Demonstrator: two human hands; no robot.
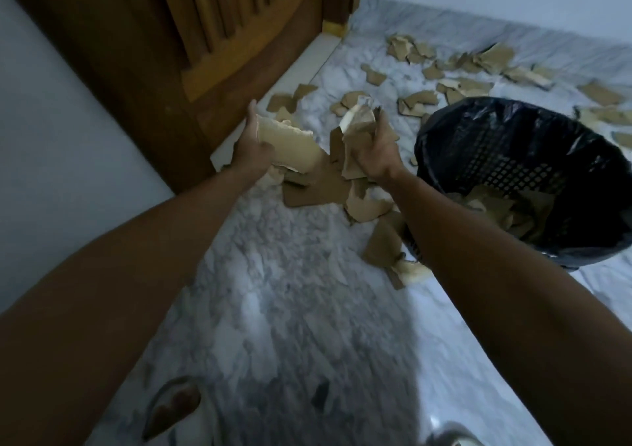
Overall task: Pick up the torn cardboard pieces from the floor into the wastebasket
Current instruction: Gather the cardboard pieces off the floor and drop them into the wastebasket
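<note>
My left hand (251,150) grips a large pale torn cardboard piece (290,146) just above the floor. Close beside it, my right hand (374,153) is closed on a bunch of brown cardboard scraps (357,122). Under both hands lies a heap of torn pieces (318,186) on the marble floor. The black mesh wastebasket (533,158), lined with a dark bag, stands to the right of my right forearm and holds several cardboard pieces (496,206). More scraps (383,244) lie against its near side.
Many torn pieces (461,80) are scattered over the far floor toward the back wall. A brown wooden door (191,45) and its frame stand at the left. A white wall (51,131) runs along the near left.
</note>
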